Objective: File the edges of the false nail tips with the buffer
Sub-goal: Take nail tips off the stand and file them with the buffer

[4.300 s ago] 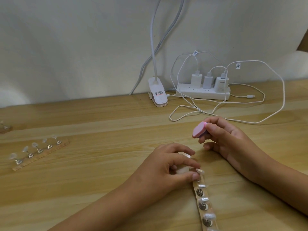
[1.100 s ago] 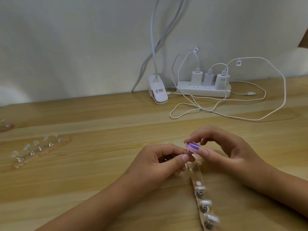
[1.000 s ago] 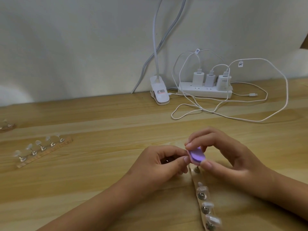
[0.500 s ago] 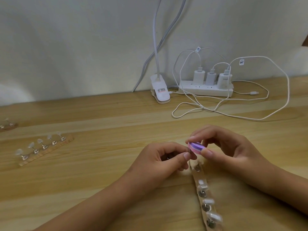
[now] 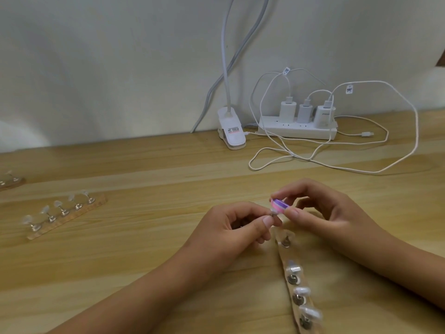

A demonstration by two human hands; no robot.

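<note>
Both forearms reach in from the near edge of the desk (image 5: 144,261), and the fingertips nearly meet near its middle. The left grip (image 5: 237,222) curls, thumb and forefinger pinching a small, blurred nail tip stand (image 5: 273,214). The right grip (image 5: 320,210) pinches the buffer (image 5: 279,205) between thumb and forefinger.

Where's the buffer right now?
In the head view, the pink-and-purple buffer sits just right of centre, pinched by the right hand, beside the small nail-tip stand that the left hand pinches, above the far end of the near holder strip.
</note>
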